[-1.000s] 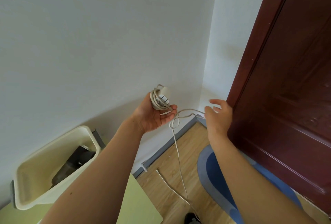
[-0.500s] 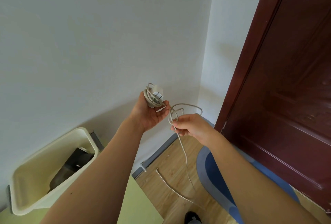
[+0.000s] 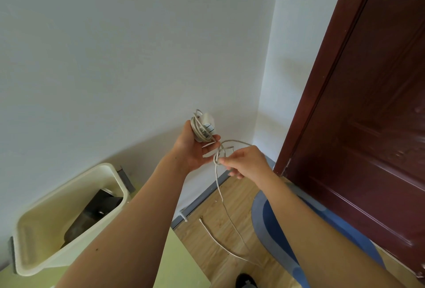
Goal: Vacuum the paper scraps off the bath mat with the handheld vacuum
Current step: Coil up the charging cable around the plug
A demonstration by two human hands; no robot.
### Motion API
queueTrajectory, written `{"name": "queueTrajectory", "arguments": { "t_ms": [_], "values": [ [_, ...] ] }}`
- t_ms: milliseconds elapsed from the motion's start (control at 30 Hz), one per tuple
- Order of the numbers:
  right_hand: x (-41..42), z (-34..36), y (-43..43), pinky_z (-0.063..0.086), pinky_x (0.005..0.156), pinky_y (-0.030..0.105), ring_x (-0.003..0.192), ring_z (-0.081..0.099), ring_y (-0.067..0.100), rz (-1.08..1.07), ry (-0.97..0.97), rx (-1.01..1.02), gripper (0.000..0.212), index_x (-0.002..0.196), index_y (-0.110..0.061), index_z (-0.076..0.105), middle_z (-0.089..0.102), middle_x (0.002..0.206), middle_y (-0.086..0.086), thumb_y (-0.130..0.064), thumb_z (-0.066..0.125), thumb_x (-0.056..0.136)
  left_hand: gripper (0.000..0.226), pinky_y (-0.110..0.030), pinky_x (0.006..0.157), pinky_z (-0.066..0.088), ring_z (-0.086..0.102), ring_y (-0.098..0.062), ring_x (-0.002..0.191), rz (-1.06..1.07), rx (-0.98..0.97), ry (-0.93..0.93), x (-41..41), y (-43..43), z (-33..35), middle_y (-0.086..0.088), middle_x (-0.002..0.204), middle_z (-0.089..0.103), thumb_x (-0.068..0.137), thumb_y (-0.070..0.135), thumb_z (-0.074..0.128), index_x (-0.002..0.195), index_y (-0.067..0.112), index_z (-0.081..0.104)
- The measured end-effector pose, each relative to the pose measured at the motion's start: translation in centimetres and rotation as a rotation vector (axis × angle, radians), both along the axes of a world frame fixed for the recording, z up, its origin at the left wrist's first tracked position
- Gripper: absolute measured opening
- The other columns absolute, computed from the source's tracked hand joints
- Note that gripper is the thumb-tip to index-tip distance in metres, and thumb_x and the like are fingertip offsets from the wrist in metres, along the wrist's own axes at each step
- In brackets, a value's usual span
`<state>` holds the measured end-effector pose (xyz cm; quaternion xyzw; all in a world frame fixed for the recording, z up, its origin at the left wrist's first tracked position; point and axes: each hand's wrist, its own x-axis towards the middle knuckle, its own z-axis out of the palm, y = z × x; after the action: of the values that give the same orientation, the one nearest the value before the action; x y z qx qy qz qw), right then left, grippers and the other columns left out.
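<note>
At the bottom edge, at six o'clock, a small dark object (image 3: 246, 284) pokes into view, too cut off to identify. Beside it at seven o'clock lies a pale green surface (image 3: 184, 264). The blue bath mat (image 3: 276, 230) lies on the wooden floor (image 3: 241, 195) at five o'clock. It sits low beneath the right forearm and against the foot of the dark red door (image 3: 368, 126), well apart from both hands. A cream bin (image 3: 46, 225) leans at eight o'clock with something dark (image 3: 92, 216) inside that cannot be made out.

Both bare arms reach up toward the corner of the room. The left hand (image 3: 195, 152), palm up, grips a white adapter (image 3: 205, 126) with turns of cable wound round it, held at its fingertips toward twelve o'clock. Just beside it at three o'clock, the right hand (image 3: 246, 161) pinches a loop of the same pale cable (image 3: 222, 198) between thumb and fingers. From that pinch the cable drops at six o'clock to the floor and trails on the boards just left of the mat, its loose end near the grey skirting (image 3: 202, 198). The plain white wall (image 3: 115, 57) fills the rest.
</note>
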<state>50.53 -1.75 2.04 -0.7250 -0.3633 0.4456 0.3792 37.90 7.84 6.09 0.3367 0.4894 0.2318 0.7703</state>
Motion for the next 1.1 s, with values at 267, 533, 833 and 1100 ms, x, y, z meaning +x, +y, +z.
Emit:
{"name": "queueTrajectory", "arguments": {
  "t_ms": [267, 533, 833, 1100],
  "values": [
    [2.0, 1.9, 1.0, 0.046, 0.091, 0.027, 0.108, 0.059, 0.018, 0.203, -0.394, 0.185, 0.041, 0.123, -0.029, 0.064, 0.058, 0.131, -0.007, -0.008, 0.054, 0.090, 0.041, -0.034, 0.076, 0.042, 0.059, -0.020, 0.071, -0.177, -0.046, 0.024, -0.8, -0.2, 0.0, -0.005, 0.071, 0.068, 0.089, 0.049, 0.039, 0.071, 0.019, 0.059],
    [3.1, 1.9, 0.8, 0.053, 0.056, 0.024, 0.049, 0.059, 0.014, 0.319, -0.267, 0.073, 0.009, 0.097, -0.014, 0.072, 0.071, 0.080, 0.016, -0.015, 0.068, 0.089, 0.045, -0.036, 0.077, 0.045, 0.063, -0.019, 0.067, -0.310, -0.070, -0.014, -1.6, -0.5, 0.1, -0.006, 0.076, 0.068, 0.090, 0.055, 0.036, 0.077, 0.017, 0.058],
    [2.8, 0.8, -0.1, 0.037, 0.038, 0.022, 0.036, 0.043, 0.012, -0.038, 0.148, 0.134, 0.013, 0.094, 0.000, 0.074, 0.068, 0.067, 0.012, -0.009, 0.072, 0.085, 0.048, -0.029, 0.064, 0.046, 0.061, -0.018, 0.055, -0.288, -0.058, -0.059, -1.5, -0.4, 0.5, -0.009, 0.071, 0.067, 0.090, 0.058, 0.037, 0.078, 0.015, 0.055],
    [4.5, 0.3, -0.5, 0.035, 0.040, 0.020, 0.035, 0.043, 0.007, -0.327, 0.363, 0.062, 0.004, 0.086, 0.000, 0.072, 0.067, 0.065, 0.011, -0.001, 0.069, 0.085, 0.047, -0.031, 0.065, 0.049, 0.064, -0.020, 0.053, -0.185, -0.038, -0.087, -1.3, -0.1, 0.7, -0.011, 0.070, 0.068, 0.092, 0.052, 0.038, 0.075, 0.013, 0.058]
  ]
}}
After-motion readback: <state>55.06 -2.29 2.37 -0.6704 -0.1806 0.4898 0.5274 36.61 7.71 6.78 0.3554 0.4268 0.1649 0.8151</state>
